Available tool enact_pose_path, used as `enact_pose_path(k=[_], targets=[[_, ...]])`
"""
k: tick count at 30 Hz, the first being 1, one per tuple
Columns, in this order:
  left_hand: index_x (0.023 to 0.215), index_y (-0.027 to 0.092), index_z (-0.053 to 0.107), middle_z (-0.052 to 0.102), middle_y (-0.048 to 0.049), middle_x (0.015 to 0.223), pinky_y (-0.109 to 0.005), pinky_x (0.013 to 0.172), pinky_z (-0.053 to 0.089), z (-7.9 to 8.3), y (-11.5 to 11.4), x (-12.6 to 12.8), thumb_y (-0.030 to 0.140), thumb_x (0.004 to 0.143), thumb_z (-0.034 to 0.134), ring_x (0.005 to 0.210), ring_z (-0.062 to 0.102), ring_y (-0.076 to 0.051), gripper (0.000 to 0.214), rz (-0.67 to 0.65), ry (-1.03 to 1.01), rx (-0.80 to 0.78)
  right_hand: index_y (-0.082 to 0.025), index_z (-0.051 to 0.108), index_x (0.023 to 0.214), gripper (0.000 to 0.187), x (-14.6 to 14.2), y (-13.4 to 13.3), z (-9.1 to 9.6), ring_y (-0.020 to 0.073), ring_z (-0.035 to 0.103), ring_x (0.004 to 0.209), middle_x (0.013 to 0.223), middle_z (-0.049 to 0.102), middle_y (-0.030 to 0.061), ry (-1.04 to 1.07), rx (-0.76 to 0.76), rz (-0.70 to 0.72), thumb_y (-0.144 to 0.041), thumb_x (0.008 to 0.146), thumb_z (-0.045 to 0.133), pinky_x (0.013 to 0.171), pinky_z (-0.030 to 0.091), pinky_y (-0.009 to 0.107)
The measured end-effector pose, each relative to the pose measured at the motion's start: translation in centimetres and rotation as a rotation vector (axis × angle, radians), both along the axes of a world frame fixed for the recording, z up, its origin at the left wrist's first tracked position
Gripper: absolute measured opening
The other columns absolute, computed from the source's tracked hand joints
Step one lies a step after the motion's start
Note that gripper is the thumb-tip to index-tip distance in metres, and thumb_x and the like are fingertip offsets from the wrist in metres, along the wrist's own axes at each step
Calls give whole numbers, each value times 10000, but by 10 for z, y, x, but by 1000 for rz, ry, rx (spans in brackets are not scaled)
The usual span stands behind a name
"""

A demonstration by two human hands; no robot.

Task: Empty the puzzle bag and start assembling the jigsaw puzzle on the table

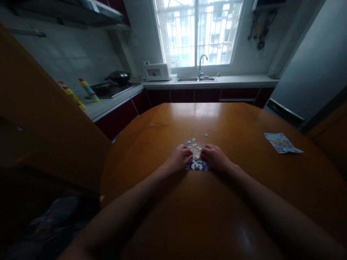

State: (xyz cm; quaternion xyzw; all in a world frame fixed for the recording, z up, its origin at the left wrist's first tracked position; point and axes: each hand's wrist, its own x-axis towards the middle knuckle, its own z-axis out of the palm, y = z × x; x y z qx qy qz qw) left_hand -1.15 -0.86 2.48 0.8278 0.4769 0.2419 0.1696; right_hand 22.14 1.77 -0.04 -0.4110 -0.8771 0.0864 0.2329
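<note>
Jigsaw pieces, pale and small, lie loosely in a patch on the wooden table, between and beyond my two hands. A blue and white partly covered puzzle section lies flat nearest me, with more pieces on top of it. My left hand rests at its left edge, fingers curled in toward the pieces. At the right edge, my right hand is likewise curled, its fingertips among the pieces. What either hand pinches is too small to make out.
A creased, colourful picture sheet lies on the right of the brown table. One loose piece sits farther off. Beyond the table are a sink, a white microwave, a stove with a dark wok and yellow bottles.
</note>
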Motion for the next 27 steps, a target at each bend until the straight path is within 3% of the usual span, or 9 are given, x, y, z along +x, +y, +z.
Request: enact_pose_path(k=[3, 7, 11, 15, 19, 22, 27], targets=[[905, 178, 758, 681, -77, 994, -335, 890, 483, 1, 1, 0, 195, 912, 648, 968, 609, -215, 112, 5, -16, 10, -191, 692, 862, 203, -1, 1, 1, 221, 631, 880, 904, 710, 88, 132, -9, -98, -214, 984, 531, 811, 447, 323], [915, 177, 758, 684, -83, 1009, -341, 889, 476, 3, 3, -3, 215, 927, 635, 977, 609, -219, 129, -10, -17, 11, -192, 689, 991, 215, 9, 7, 2, 194, 644, 758, 865, 724, 61, 507, -70, -255, -263, 990, 486, 688, 445, 288], [930, 187, 756, 681, -79, 1014, -347, 884, 464, 7, 6, -11, 235, 937, 629, 971, 601, -221, 136, -11, 3, 32, -173, 716, 990, 221, 23, 17, -2, 191, 625, 719, 829, 714, 58, 583, -58, -267, -266, 953, 519, 671, 442, 294], [944, 201, 757, 672, -64, 996, -335, 872, 460, 12, 6, -17, 265, 919, 678, 946, 599, -209, 105, -67, 40, -22, -164, 744, 1018, 229, 22, 18, -1, 198, 632, 801, 914, 704, 82, 471, -65, -144, -197, 929, 536, 721, 464, 301], [1039, 240, 751, 640, -51, 1037, -324, 871, 469, 15, -1, -17, 325, 788, 837, 975, 590, -221, 279, -172, 122, -144, -172, 732, 1054, 237, 8, -8, 16, 209, 637, 897, 1022, 689, 103, 316, -76, -249, -147, 937, 528, 793, 471, 313], [1089, 249, 724, 603, -61, 1116, -356, 945, 462, 13, -6, -15, 326, 691, 908, 1081, 562, -260, 445, -128, 156, -178, -194, 718, 1051, 168, -6, -40, 30, 248, 626, 994, 1066, 687, 108, 75, -117, -175, -239, 947, 594, 866, 464, 354], [1020, 210, 698, 573, -67, 1128, -380, 974, 457, 6, -7, -13, 312, 682, 900, 1114, 535, -279, 407, -37, 162, -205, -160, 677, 1147, 347, -21, -66, 38, 329, 599, 1105, 1156, 661, 160, -203, -224, -112, -261, 823, 751, 917, 456, 409]])
